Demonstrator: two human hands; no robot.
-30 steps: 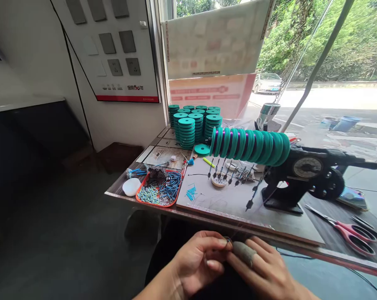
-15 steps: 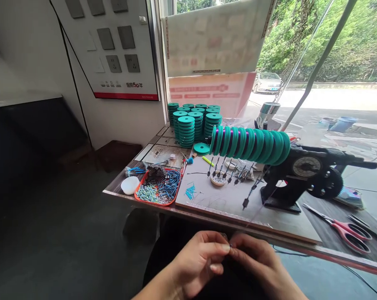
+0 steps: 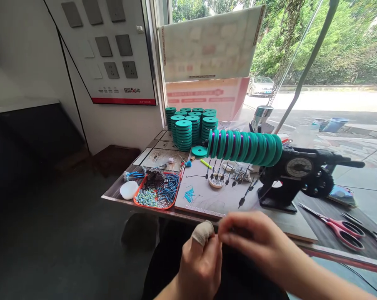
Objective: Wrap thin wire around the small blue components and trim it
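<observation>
In front of the table edge, my left hand (image 3: 200, 262) is closed, its knuckles turned up and a pale cloth cover on one finger. My right hand (image 3: 253, 237) meets it, thumb and fingers pinched together, slightly blurred. Whatever lies between the fingertips is too small or hidden to make out. Beyond them, a black hand-cranked winder (image 3: 296, 166) carries a row of green foam spools (image 3: 244, 146) with purple between them. Several dark little weights or clips on short leads (image 3: 243, 200) hang or lie below the spools.
An orange tray (image 3: 135, 203) holds small blue, green and silver parts beside a white lid (image 3: 128, 190). Stacked green spools (image 3: 183, 135) stand at the back. A round dish of beads (image 3: 216, 181) and blue tubes (image 3: 189, 193) rest on the board (image 3: 207, 204). Red-handled scissors (image 3: 344, 233) lie right.
My left hand has rolled over so its knuckles and covered finger now show. The right hand has risen slightly and turned, still close to the left. The view has shifted a little.
</observation>
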